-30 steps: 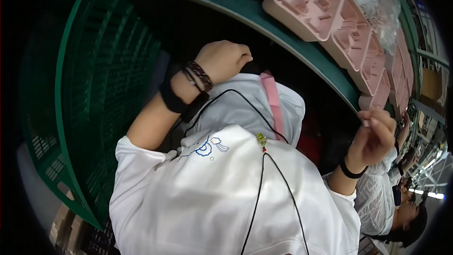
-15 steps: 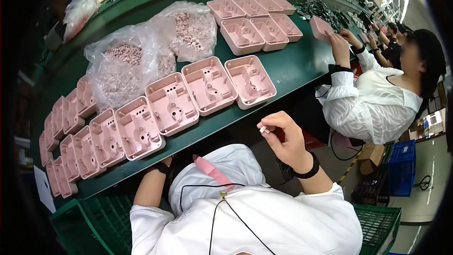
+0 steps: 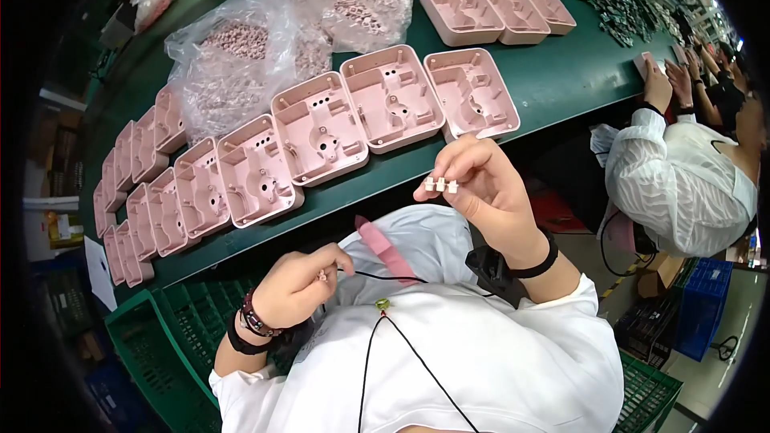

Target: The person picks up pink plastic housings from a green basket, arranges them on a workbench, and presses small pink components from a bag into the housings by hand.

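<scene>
My right hand [image 3: 491, 196] is raised in front of the table's near edge. Its thumb and fingers pinch small pale pink plastic pieces [image 3: 441, 185], three of them showing in a row. Lower and to the left, my left hand [image 3: 293, 289] is half curled over my lap, with a small pink plastic piece [image 3: 322, 276] at its fingers. Past my right hand lies the nearest open pink plastic housing [image 3: 499, 116], its inside moulded with posts and holes. The housing row continues leftward with another pink housing [image 3: 353, 162].
Clear plastic bags [image 3: 277, 72] of small pink parts lie behind the row on the green table [image 3: 561, 92]. More pink housings [image 3: 457, 28] stand at the back, near a dark heap of parts [image 3: 613, 12]. Green crates [image 3: 148, 337] flank me. A co-worker in white [image 3: 682, 176] sits at right.
My left hand has come up from below the table edge into sight. My right hand has turned, showing the pieces in a row. The view has shifted; the co-worker's pink housing has moved away.
</scene>
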Action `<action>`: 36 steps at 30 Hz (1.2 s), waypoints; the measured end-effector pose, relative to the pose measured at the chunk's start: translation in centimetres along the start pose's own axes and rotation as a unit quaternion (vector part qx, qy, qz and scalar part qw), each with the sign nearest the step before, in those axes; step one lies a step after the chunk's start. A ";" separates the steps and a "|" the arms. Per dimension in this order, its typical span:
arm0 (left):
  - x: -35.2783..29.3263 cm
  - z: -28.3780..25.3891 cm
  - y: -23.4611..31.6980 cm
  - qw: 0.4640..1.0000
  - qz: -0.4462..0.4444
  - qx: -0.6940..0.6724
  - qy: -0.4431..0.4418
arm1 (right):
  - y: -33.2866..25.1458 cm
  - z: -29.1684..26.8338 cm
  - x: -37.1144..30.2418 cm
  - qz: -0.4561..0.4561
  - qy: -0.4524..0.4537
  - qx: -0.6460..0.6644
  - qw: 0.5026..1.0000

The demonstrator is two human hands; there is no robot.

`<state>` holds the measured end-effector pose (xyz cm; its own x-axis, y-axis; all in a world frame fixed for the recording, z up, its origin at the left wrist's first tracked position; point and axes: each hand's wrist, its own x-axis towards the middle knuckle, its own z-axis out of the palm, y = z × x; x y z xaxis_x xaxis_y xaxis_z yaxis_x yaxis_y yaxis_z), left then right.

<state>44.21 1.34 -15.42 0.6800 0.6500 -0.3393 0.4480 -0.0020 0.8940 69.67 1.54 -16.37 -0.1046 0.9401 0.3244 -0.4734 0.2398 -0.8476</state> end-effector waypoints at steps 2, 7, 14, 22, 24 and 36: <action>0.6 -1.7 1.8 0.996 0.058 -0.056 -0.024 | -0.5 1.0 1.8 -0.061 -0.083 -0.111 0.989; 3.2 -4.7 3.1 0.971 0.231 -0.063 -0.027 | -0.2 4.0 5.9 -0.228 -0.236 -0.359 0.874; 6.1 -8.6 2.2 0.955 0.260 0.105 0.097 | 1.5 3.9 10.6 -0.203 -0.242 -0.420 0.851; 8.3 -11.0 0.6 0.922 0.244 0.278 0.113 | 4.4 1.5 13.7 -0.100 -0.288 -0.406 0.862; 9.1 -10.9 0.4 0.919 0.250 0.281 0.119 | 4.7 0.8 13.9 -0.127 -0.281 -0.413 0.857; 7.4 -12.7 -3.6 0.896 0.183 0.105 0.391 | 7.2 -9.3 7.2 -0.076 0.109 -0.649 0.749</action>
<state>40.31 15.79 -17.47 0.2257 0.9097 0.3485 0.4330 -0.4141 0.8006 73.65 12.28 -24.10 0.0766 0.8617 0.5016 0.7985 0.2483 -0.5484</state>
